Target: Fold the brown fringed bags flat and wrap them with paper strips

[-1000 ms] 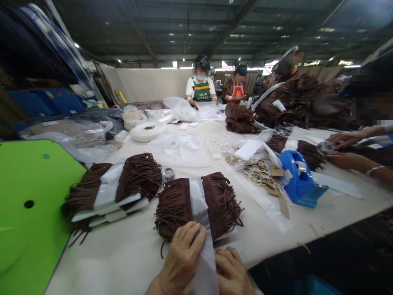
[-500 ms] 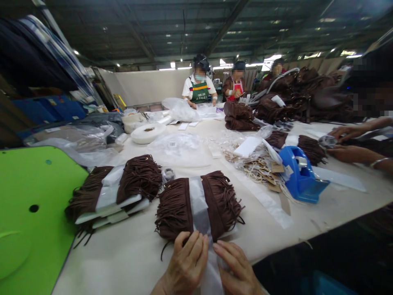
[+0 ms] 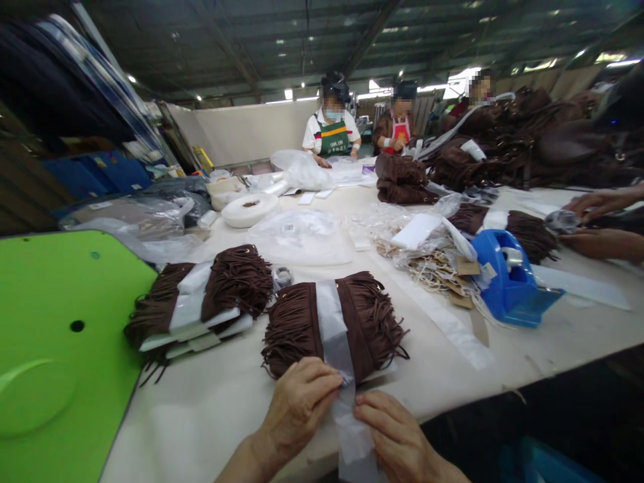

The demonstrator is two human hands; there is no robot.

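A dark brown fringed bundle point(image 3: 294, 329) lies in front of me, with a translucent white strip point(image 3: 332, 329) running across its middle and hanging towards me. My left hand point(image 3: 304, 396) pinches this strip at the bundle's near edge, thumb and fingers together. Lower down, my right hand point(image 3: 390, 426) has its fingers closed on the strip's right edge; the thumb is mostly hidden. To the left rests a stack of similar fringed bundles point(image 3: 239, 285), banded in white with pale sheets between them. A small clear tape roll point(image 3: 282, 276) sits between stack and bundle.
At right stands a blue tape dispenser point(image 3: 513, 282) beside tags with cords point(image 3: 443, 272). A green panel point(image 3: 55, 295) borders the left. Behind are a white roll point(image 3: 250, 209), clear plastic bags point(image 3: 302, 231) and piled brown bags point(image 3: 543, 144). A co-worker's hands point(image 3: 604, 221) work at far right.
My left hand has gone from lying over the bundle's near edge to pinching the strip there. My right hand stays at the strip's right edge. The view has shifted slightly left.
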